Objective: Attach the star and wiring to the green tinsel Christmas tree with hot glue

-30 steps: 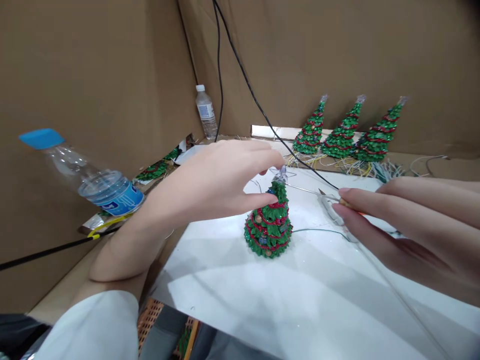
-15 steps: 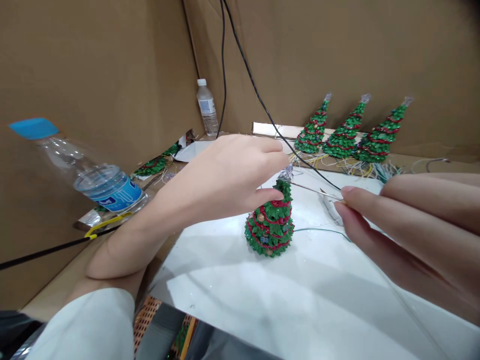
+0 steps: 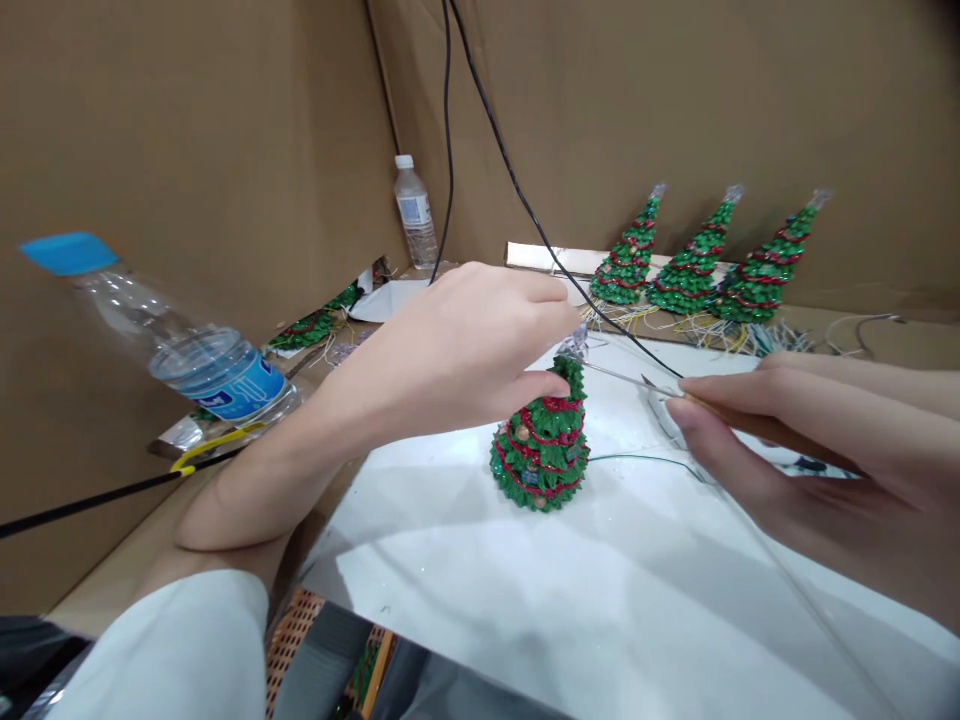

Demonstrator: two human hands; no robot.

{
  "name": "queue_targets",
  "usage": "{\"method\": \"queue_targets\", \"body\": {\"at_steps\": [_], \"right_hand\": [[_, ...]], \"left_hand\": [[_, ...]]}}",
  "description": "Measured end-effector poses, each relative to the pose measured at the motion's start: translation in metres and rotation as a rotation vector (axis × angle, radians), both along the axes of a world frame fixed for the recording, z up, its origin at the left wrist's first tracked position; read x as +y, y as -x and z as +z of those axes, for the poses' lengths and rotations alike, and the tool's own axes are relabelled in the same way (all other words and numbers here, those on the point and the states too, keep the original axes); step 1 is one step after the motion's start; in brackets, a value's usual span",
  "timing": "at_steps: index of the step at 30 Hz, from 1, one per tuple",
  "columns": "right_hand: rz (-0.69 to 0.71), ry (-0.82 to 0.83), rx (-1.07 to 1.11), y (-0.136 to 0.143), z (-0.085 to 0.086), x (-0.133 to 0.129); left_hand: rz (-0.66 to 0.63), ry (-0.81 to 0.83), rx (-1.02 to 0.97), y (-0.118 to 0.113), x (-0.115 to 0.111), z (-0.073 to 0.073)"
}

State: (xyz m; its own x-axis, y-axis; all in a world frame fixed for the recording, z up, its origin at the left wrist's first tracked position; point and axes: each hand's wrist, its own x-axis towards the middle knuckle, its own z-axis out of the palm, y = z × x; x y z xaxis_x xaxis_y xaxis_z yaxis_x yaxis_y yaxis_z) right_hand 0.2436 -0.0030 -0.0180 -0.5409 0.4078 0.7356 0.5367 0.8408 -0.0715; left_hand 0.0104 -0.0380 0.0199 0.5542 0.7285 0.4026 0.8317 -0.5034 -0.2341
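A small decorated Christmas tree (image 3: 540, 460) stands on the white board, with red garlands and a clear topper. My left hand (image 3: 480, 340) is closed around its upper part from the left, thumb on the front. The far fingertips are hidden behind the tree. My right hand (image 3: 780, 420) pinches a thin tool (image 3: 630, 379) with a slim metal shaft and a tan handle. The shaft points left, its tip at the tree's clear topper (image 3: 574, 343). Whether the tip touches it I cannot tell. A green wire (image 3: 645, 457) runs right from the tree's base.
Three similar trees (image 3: 690, 265) stand at the back right, with loose wires at their bases. A large bottle (image 3: 217, 370) leans at the left; a smaller bottle (image 3: 416, 215) stands in the back corner. Black cables (image 3: 517, 185) hang across the cardboard wall (image 3: 675, 90).
My right hand has turned slightly, so more of the tool's tan handle shows. My left hand and the tree have hardly moved.
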Motion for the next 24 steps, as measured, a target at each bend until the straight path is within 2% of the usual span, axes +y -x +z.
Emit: {"method": "queue_targets", "body": {"at_steps": [6, 12, 17, 18, 20, 24], "right_hand": [[0.163, 0.086, 0.047, 0.002, -0.011, 0.017], [0.237, 0.463, 0.037, 0.001, -0.022, 0.042], [0.292, 0.681, 0.031, 0.006, -0.025, 0.049], [0.29, 0.665, 0.026, 0.006, -0.025, 0.049], [0.267, 0.507, 0.027, 0.006, -0.023, 0.046], [0.148, -0.014, 0.025, 0.002, -0.015, 0.03]], "left_hand": [[-0.008, 0.011, 0.018, 0.001, -0.001, 0.001], [0.022, 0.03, 0.024, 0.001, -0.001, 0.001], [-0.012, 0.025, 0.022, 0.003, -0.001, 0.0], [-0.01, 0.023, 0.023, 0.003, -0.001, 0.0], [0.016, 0.024, 0.028, 0.002, -0.002, 0.001], [0.075, 0.034, 0.037, -0.002, -0.003, 0.002]]}}
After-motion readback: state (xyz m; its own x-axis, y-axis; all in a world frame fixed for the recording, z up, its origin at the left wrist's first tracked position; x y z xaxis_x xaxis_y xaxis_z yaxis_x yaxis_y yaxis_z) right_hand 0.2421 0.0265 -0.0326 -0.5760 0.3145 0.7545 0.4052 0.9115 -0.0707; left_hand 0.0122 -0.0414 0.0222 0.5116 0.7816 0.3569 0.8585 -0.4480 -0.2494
